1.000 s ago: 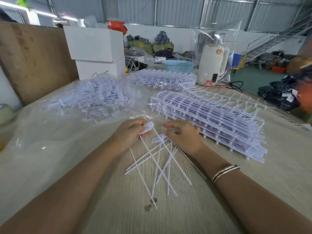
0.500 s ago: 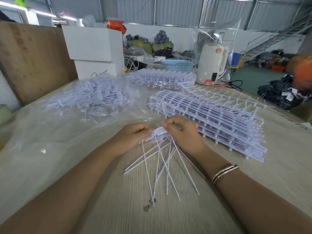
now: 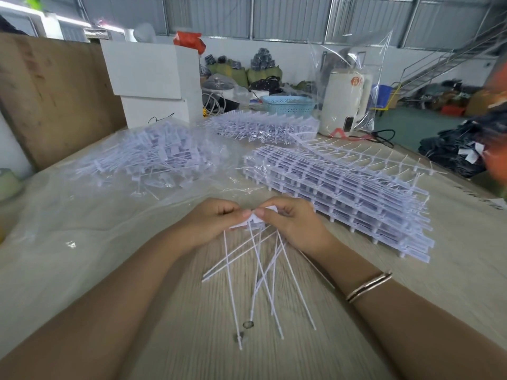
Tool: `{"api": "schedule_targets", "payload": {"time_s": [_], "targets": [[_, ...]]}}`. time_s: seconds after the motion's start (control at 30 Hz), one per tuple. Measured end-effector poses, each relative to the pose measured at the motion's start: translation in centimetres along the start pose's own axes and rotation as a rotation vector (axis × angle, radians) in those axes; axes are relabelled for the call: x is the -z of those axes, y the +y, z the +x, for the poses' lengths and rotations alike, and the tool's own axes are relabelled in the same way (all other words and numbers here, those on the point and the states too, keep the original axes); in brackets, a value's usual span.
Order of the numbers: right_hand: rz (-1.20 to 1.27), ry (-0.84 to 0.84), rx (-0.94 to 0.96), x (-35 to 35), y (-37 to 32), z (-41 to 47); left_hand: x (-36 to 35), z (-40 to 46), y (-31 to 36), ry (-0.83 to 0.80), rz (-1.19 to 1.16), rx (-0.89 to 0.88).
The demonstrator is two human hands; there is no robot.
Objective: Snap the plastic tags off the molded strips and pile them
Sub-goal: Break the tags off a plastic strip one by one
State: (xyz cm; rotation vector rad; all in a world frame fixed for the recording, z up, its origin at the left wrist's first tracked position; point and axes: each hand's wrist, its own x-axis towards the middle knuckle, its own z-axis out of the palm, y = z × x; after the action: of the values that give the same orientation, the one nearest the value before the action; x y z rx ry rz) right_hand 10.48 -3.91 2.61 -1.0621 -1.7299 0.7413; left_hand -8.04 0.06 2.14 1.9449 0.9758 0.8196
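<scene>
My left hand [image 3: 212, 223] and my right hand [image 3: 295, 224] meet at the table's middle and together pinch the heads of a bunch of white plastic tags [image 3: 263, 272]. Their thin tails fan downward over the wood toward me. A stack of molded strips [image 3: 337, 193] lies just right of my right hand. A loose pile of snapped-off tags [image 3: 148, 157] sits on clear plastic sheeting at the far left. Another heap of strips [image 3: 263, 126] lies farther back.
White boxes [image 3: 153, 83] stand at the back left beside a wooden board [image 3: 52, 97]. A blue basket [image 3: 288, 105] and a white appliance [image 3: 344, 102] stand at the back. Clear plastic sheeting [image 3: 68, 231] covers the table's left half. A single strip [image 3: 384, 157] lies behind the stack.
My hands have come together: the tag held apart in my left hand a second ago has joined the bunch, and both hands now pinch the gathered heads. The tails have drawn closer.
</scene>
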Motion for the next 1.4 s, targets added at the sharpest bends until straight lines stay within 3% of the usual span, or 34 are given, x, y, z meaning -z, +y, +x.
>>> {"api": "schedule_targets", "payload": {"time_s": [0.2, 0.5, 0.8, 1.1, 1.23, 1.3, 1.4], "targets": [[0.224, 0.121, 0.021, -0.5, -0.2, 0.1, -0.8, 0.0, 0.6, 0.078, -0.157, -0.067], [0.345, 0.243, 0.031, -0.9, -0.4, 0.2, -1.8, 0.4, 0.6, 0.071, -0.400, -0.112], [0.517, 0.228, -0.058, -0.8, -0.6, 0.2, -2.0, 0.8, 0.5, 0.028, -0.549, -0.100], [0.724, 0.098, -0.144, -0.6, -0.4, 0.3, -2.2, 0.7, 0.9, -0.003, -0.647, -0.110], [0.857, 0.242, -0.133, 0.5, -0.6, 0.5, -1.4, 0.7, 1.3, 0.024, -0.867, -0.087], [0.793, 0.338, -0.138, 1.4, -0.2, 0.6, -0.1, 0.6, 1.0, 0.088, -0.913, -0.080], [0.604, 0.333, -0.211, 1.9, 0.3, 0.3, 0.9, 0.6, 0.6, 0.119, -0.819, -0.053]]}}
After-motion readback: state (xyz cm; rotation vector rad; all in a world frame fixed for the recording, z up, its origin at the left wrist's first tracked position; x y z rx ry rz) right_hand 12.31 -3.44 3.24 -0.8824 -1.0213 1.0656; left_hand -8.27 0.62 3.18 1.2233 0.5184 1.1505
